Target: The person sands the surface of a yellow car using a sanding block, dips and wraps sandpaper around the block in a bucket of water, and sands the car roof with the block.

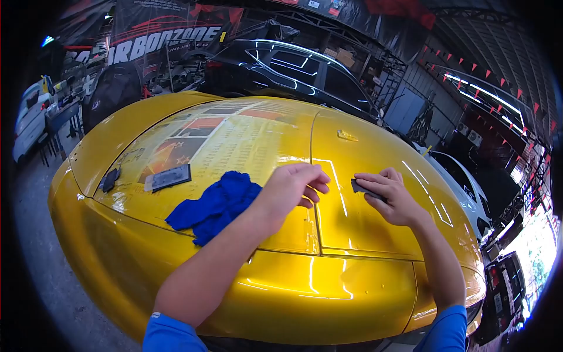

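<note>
My left hand [290, 190] hovers over the yellow car panel [363, 158] near its seam, fingers curled loosely together; whether they hold something small cannot be made out. To the right, my right hand [390, 196] grips a small dark grey pad [368, 190] between thumb and fingers, close above the glossy yellow surface. A crumpled blue cloth [217, 205] lies left of my left hand, partly beside my forearm. Further left, a flat dark box-like block [170, 178] rests on the printed sheet [234, 138] covering the windowed part of the car.
A small dark object [110, 179] sits at the left edge of the sheet. A small yellow piece [346, 135] lies on the panel's far side. Behind stands a black car [287, 67]; a white car [460, 179] is at the right, beyond the yellow body.
</note>
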Tool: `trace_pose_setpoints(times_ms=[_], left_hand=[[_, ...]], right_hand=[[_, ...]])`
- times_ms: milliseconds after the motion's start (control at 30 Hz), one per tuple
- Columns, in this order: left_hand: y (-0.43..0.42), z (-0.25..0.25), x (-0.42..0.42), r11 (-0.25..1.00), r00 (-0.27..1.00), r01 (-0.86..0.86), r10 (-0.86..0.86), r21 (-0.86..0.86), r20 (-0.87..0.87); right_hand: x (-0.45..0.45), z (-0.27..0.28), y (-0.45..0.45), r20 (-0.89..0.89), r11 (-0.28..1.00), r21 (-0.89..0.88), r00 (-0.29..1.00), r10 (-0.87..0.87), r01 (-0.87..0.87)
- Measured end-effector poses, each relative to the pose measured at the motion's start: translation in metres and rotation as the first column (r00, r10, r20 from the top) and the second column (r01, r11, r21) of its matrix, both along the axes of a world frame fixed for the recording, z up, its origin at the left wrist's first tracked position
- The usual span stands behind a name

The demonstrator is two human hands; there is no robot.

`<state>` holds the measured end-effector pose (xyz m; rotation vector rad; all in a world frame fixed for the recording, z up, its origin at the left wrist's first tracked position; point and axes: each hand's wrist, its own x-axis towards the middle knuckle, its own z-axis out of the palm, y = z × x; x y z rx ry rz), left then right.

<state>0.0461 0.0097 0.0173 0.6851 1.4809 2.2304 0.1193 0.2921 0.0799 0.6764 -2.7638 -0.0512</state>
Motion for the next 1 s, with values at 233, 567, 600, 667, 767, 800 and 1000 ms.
trace_pose_setpoints(times_ms=[233,567,600,667,767,800,1000], left_hand=[[0.002,-0.001,0.003,0.998,0.998,-0.059,0.058,-0.027,-0.026],[0.002,0.0,0.005,0.998,0.998,-0.04,0.037,-0.044,-0.054],[0.002,0.0,0.006,0.998,0.998,-0.036,0.033,-0.053,-0.062],[0.003,0.0,0.006,0.998,0.997,-0.031,0.027,-0.06,-0.078],[0.003,0.0,0.007,0.997,0.994,-0.013,0.005,-0.078,-0.111],[0.003,0.0,0.009,0.997,0.994,-0.008,-0.001,-0.08,-0.109],[0.009,-0.001,0.012,0.996,0.99,0.027,-0.039,-0.087,-0.133]], right_hand=[[-0.014,-0.021,0.026,0.102,0.997,-0.005,0.992,-0.071,0.072],[-0.02,-0.027,0.027,0.093,0.988,0.136,0.992,-0.083,0.07],[-0.02,-0.025,0.024,0.094,0.984,0.16,0.991,-0.098,0.082],[-0.023,-0.023,0.021,0.095,0.978,0.186,0.989,-0.115,0.096],[-0.019,-0.022,0.019,0.101,0.972,0.208,0.986,-0.136,0.113],[-0.013,-0.021,0.016,0.102,0.966,0.228,0.984,-0.147,0.12],[-0.018,-0.023,0.011,0.076,0.96,0.233,0.982,-0.175,0.153]])
